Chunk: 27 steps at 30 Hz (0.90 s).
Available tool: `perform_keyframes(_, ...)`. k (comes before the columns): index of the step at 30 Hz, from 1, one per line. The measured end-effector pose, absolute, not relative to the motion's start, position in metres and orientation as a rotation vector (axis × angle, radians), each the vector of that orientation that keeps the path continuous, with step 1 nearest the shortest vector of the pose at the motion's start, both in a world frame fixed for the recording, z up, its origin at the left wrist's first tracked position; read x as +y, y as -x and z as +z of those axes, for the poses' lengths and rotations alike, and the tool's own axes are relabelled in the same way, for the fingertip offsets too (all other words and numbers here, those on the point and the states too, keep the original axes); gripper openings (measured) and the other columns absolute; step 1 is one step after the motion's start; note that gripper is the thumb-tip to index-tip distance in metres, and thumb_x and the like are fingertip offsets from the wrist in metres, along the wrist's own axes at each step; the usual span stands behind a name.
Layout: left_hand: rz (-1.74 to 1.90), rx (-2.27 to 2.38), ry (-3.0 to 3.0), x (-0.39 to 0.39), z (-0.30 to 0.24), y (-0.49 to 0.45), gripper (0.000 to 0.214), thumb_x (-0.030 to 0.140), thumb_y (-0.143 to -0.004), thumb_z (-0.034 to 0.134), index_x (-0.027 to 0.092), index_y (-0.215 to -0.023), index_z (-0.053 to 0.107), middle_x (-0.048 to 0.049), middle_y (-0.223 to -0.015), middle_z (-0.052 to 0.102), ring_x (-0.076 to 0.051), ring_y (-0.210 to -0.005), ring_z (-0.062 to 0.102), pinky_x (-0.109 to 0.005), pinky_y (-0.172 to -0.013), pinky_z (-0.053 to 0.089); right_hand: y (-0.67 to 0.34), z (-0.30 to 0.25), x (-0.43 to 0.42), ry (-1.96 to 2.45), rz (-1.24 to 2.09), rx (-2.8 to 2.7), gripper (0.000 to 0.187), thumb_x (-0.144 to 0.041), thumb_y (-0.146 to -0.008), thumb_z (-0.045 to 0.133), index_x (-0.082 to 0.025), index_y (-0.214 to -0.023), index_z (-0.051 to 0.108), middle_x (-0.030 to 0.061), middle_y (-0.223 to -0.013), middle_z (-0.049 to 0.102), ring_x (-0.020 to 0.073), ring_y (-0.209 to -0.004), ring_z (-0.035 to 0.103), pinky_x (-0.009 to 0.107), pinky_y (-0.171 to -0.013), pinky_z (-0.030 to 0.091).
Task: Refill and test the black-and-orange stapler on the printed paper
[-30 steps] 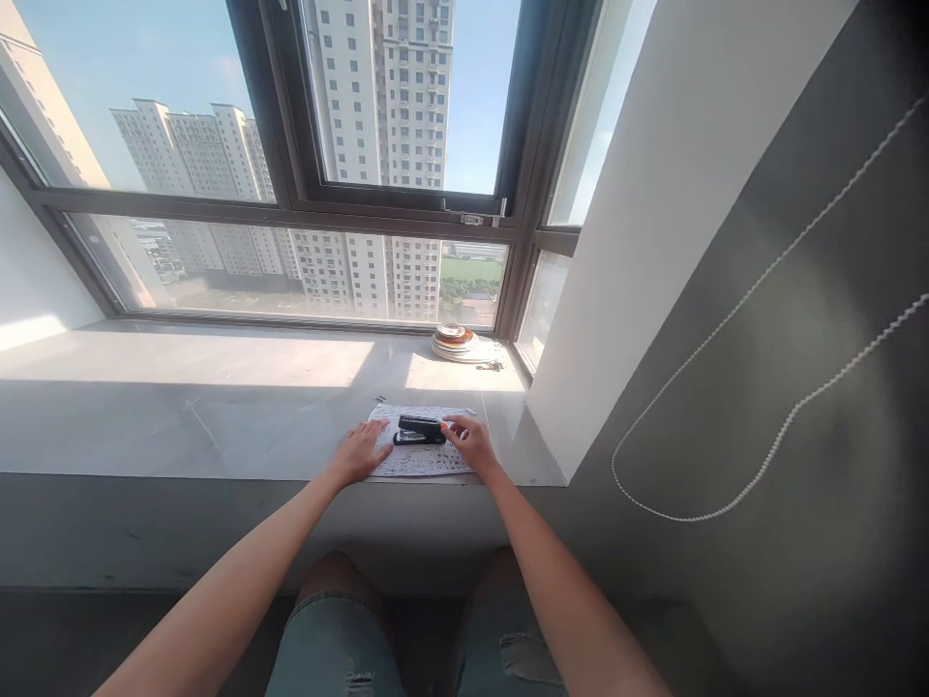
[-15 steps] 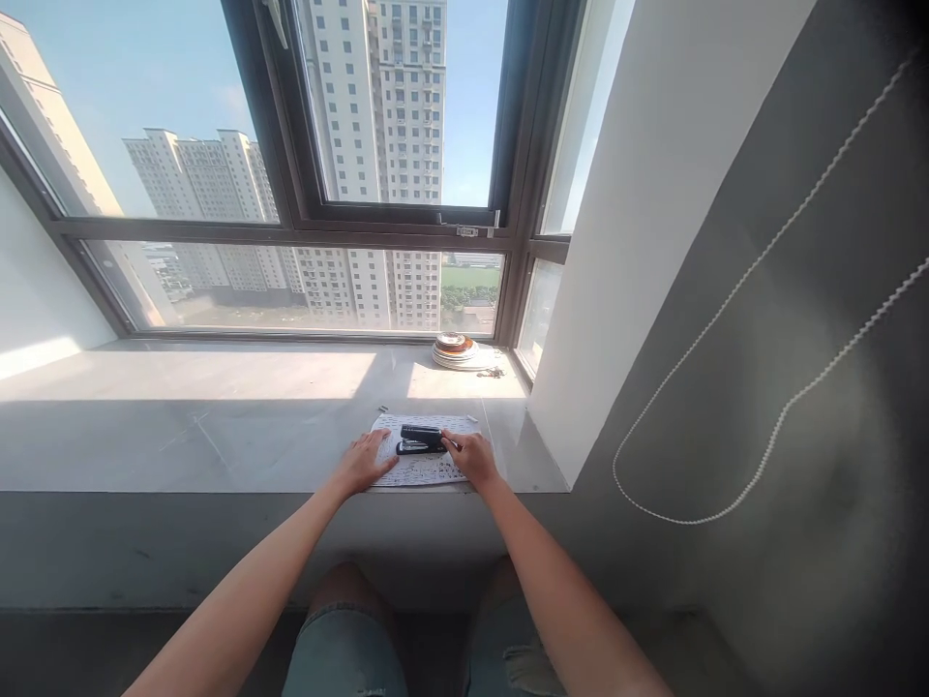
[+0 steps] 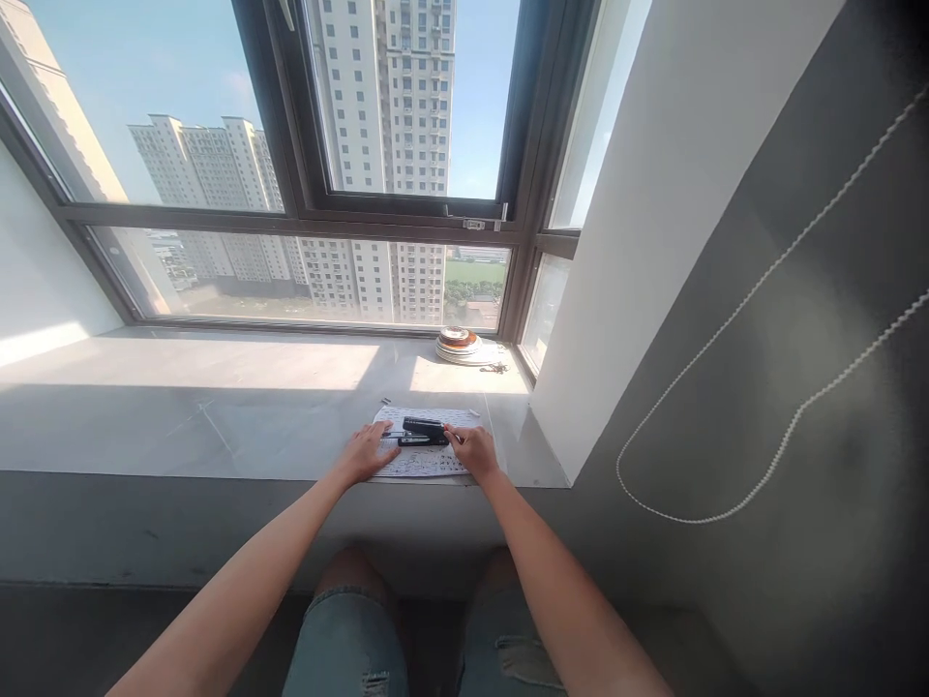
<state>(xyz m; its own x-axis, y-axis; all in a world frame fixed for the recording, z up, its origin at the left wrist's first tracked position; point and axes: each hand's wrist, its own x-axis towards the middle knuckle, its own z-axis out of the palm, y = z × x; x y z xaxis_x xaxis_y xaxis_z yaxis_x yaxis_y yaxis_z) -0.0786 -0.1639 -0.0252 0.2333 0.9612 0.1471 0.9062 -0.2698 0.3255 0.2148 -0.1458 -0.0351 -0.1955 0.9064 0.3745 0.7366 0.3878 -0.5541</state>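
One long sill [image 3: 87,426] runs beneath the window [image 3: 290,224], sunlit along its back edge and shaded toward its front edge. On its left half I notice pale scratches [image 3: 219,433] crossing the shaded surface. Next comes the left hand [image 3: 363,453], at the front edge, its fingers laid over the left side of a sheet of paper [image 3: 425,467] and its thumb spread wide from them. A thin silvery rod [image 3: 392,436] pokes out between that thumb and the fingers; whether they touch it, I cannot tell. Just off the paper's back left corner lies a small grey strip [image 3: 386,401]. The paper is covered in dark writing and lies close to the sill's front edge.

On the middle of the paper sits the black stapler [image 3: 424,427], lying lengthwise from left to right, its top arm lifted a little off the base. The right hand [image 3: 471,450] holds the stapler's right end, thumb and fingertips pinched narrow upon it. A white scrap [image 3: 474,413] lies at the paper's back right corner. Farther back, near the sill's back right corner, stands a stack of white and brown rounds [image 3: 457,350]. Off the sill's right end, a beaded cord [image 3: 693,522] hangs in a loop by the grey wall [image 3: 856,542].
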Motion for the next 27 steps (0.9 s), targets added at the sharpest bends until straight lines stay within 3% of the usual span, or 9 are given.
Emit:
perform_keyframes(10,0.53,1.75,-2.332,-0.165,-0.027,0.077,0.065,0.061,-0.096,0.051,0.025,-0.149,0.051,-0.0144,-0.151,0.059,-0.036,-0.141,0.051,-0.048,-0.114,0.039,-0.218,-0.035,-0.146,1.363,0.321,-2.007,0.034,-0.043,-0.102,0.055,-0.027,-0.12,0.078,0.0035,-0.071,0.07,0.0215,-0.068,0.065,0.029,-0.066,0.041)
perform_keyframes(15,0.531,1.756,-2.314,-0.166,-0.027,0.075,0.069,0.063,-0.095,0.049,0.023,-0.151,0.049,-0.0148,-0.155,0.054,-0.037,-0.143,0.049,-0.05,-0.115,0.038,-0.218,-0.031,-0.15,1.282,0.283,-2.076,0.04,-0.045,-0.097,0.062,-0.026,-0.131,0.066,0.0074,-0.106,0.069,0.0239,-0.093,0.065,0.03,-0.073,0.048)
perform_keyframes(19,0.553,1.757,-2.302,-0.167,-0.03,0.075,0.069,0.061,-0.095,0.05,0.022,-0.152,0.048,-0.0152,-0.155,0.054,-0.037,-0.144,0.048,-0.049,-0.115,0.039,-0.214,-0.02,-0.145,1.183,0.245,-2.125,0.047,-0.045,-0.091,0.072,-0.025,-0.133,0.062,0.0094,-0.126,0.062,0.0279,-0.118,0.058,0.04,-0.097,0.05)
perform_keyframes(23,0.584,1.748,-2.289,-0.166,-0.035,0.076,0.068,0.061,-0.094,0.052,0.024,-0.151,0.05,-0.0146,-0.155,0.055,-0.037,-0.143,0.049,-0.048,-0.114,0.039,-0.2,0.002,-0.126,1.121,0.42,-2.188,0.046,-0.048,-0.086,0.077,-0.025,-0.125,0.067,0.0075,-0.124,0.066,0.0264,-0.115,0.06,0.039,-0.099,0.048)
perform_keyframes(27,0.609,1.725,-2.283,-0.165,-0.038,0.076,0.07,0.061,-0.095,0.051,0.021,-0.152,0.049,-0.0159,-0.156,0.053,-0.038,-0.143,0.048,-0.049,-0.114,0.039,-0.183,0.011,-0.115,1.16,0.555,-2.334,0.023,-0.036,-0.082,0.079,-0.024,-0.101,0.074,0.0031,-0.102,0.074,0.0238,-0.098,0.065,0.031,-0.084,0.048)
